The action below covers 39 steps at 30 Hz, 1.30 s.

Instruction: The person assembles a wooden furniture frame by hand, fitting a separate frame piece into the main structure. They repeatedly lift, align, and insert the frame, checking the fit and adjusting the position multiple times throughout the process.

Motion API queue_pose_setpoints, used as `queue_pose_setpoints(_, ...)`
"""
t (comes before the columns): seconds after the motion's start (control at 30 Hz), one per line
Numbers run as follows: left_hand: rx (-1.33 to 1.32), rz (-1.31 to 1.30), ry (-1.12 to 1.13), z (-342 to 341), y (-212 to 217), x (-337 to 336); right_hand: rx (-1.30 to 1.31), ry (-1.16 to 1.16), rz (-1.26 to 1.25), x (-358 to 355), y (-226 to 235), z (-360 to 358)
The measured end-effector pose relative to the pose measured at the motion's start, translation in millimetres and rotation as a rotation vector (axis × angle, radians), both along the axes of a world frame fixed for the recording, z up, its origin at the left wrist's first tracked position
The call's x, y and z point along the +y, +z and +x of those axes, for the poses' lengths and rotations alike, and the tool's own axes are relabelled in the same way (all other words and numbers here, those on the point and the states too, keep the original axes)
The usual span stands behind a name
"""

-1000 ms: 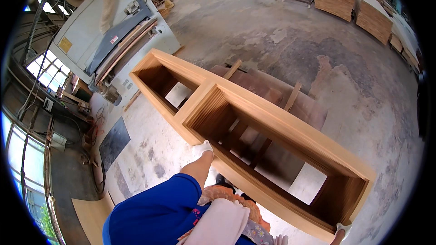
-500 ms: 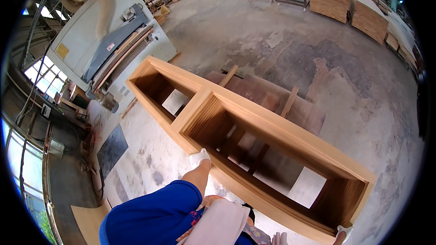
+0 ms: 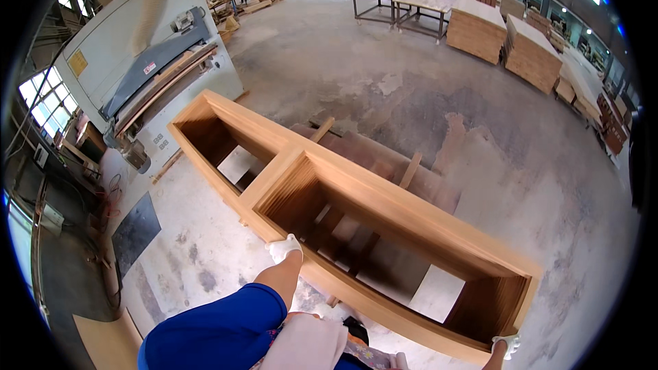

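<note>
A long, light-brown wooden frame [image 3: 281, 168] lies in front of me, running from upper left to lower right. A crosspiece divides it into a smaller opening on the left and a longer one on the right, with deep, ridged walls. My left hand [image 3: 284, 249], in a white glove, grips its near long side, a little right of the crosspiece. At the near right corner, my right hand [image 3: 507, 346], also gloved in white, is closed on the end of the frame; part of that hand is hidden.
Wooden bars [image 3: 411, 170] and a brown panel [image 3: 387, 157] lie beneath the frame. At the far left stands a large grey machine [image 3: 147, 48] with a hose. A dark sheet [image 3: 136, 229] rests on the floor at left. Metal-legged tables [image 3: 421, 3] and board stacks [image 3: 480, 31] stand far right.
My view has tilted up, showing more of the far workshop, and the frame sits further left in it. Both hands keep their places on the frame.
</note>
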<state>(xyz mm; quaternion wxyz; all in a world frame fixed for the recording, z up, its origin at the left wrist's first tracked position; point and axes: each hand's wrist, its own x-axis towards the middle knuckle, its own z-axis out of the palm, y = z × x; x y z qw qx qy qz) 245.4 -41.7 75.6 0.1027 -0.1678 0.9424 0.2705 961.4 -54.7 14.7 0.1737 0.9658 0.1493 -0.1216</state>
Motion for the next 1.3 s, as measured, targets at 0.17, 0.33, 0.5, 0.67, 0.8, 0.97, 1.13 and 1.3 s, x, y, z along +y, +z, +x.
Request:
queue_pose_setpoints(0.17,-0.066,0.072,-0.100,17.1,2.0,33.9,-0.083,0.668,0.555,-35.9,23.0,-92.8)
queue_pose_setpoints(0.33,-0.065,0.093,-0.126,19.3,2.7,39.5,0.214,1.086,0.554,-51.6,17.0,-252.5)
queue_pose_setpoints(0.5,-0.049,0.088,-0.102,-0.9,-1.4,18.7,0.436,0.759,0.479,-50.9,3.8,-255.4)
queue_pose_setpoints(0.67,-0.095,0.095,-0.100,-9.0,-17.8,-1.1,0.405,0.876,0.437,-42.7,7.4,-266.5)
queue_pose_setpoints(0.8,-0.118,0.146,-0.117,-10.9,-21.7,-3.7,0.466,0.979,0.561,-25.9,10.5,-345.5)
queue_pose_setpoints(0.97,-0.143,0.192,-0.247,-24.5,-58.6,-10.5,0.575,1.049,0.499,-18.2,36.2,-481.3)
queue_pose_setpoints(1.13,-0.256,0.580,-0.634,-61.8,-127.3,-75.2,0.314,0.843,0.347,-18.3,24.4,-531.5)
queue_pose_setpoints(1.3,-0.576,0.339,-0.976,-137.0,-192.4,-200.5,0.233,0.817,0.426,-25.6,18.6,-531.8)
